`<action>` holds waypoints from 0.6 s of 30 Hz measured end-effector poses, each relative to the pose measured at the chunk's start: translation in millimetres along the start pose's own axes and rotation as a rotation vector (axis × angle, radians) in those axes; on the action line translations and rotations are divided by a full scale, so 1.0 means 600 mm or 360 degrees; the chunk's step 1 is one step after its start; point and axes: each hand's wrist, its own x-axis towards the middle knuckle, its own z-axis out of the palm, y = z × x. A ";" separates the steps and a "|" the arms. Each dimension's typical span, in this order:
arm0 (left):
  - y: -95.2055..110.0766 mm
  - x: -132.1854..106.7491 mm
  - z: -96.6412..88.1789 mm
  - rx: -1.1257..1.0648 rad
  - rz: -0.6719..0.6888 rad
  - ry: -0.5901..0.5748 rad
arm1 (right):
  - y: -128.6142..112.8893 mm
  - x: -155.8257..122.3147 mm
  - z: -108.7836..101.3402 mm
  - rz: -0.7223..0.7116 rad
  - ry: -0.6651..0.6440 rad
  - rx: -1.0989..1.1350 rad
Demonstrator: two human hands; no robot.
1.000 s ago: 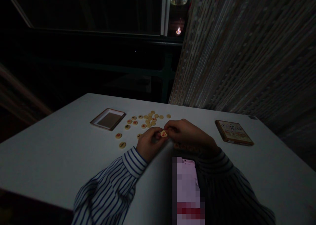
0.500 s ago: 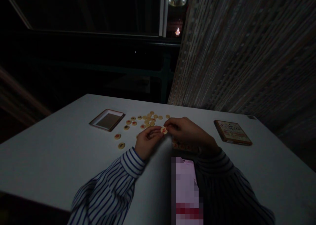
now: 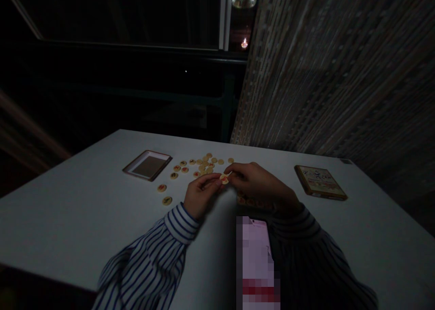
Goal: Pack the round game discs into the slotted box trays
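My left hand [image 3: 200,194] pinches a round Chinese chess piece [image 3: 224,179] with a red character, its face turned up toward me. The bent fingers of my right hand [image 3: 253,179] close on the right edge of that same piece. Beyond and left of my hands, several pale Chinese chess pieces [image 3: 203,168] lie loose, some marked red or black and others showing blank faces. Two marked pieces sit apart, nearer me, one of them black-lettered [image 3: 166,201]. Under my right hand, a row of red-marked pieces [image 3: 250,201] is partly hidden.
On the white table [image 3: 84,196], an open shallow box part [image 3: 148,166] rests at the left. A flat printed box piece [image 3: 320,182] lies at the right. A lit phone [image 3: 260,251] is near me beside my right forearm. String curtains [image 3: 322,74] hang behind the table.
The piece between my fingers has turned a little and shifted slightly left. Both hands stay almost in place, and the other objects have not moved.
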 end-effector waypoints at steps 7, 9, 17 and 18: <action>0.008 -0.003 0.005 -0.0018 0.0006 0.0040 | 0.004 0.002 0.005 0.0011 -0.0029 0.0009; 0.009 -0.003 0.006 -0.0030 0.0006 0.0045 | 0.004 0.002 0.006 0.0019 -0.0032 0.0004; 0.003 -0.003 0.004 -0.0095 -0.0024 0.0028 | 0.001 0.001 0.004 -0.0008 -0.0030 -0.0049; 0.004 -0.004 0.004 -0.0090 -0.0025 0.0037 | 0.001 0.002 0.005 -0.0006 -0.0033 -0.0051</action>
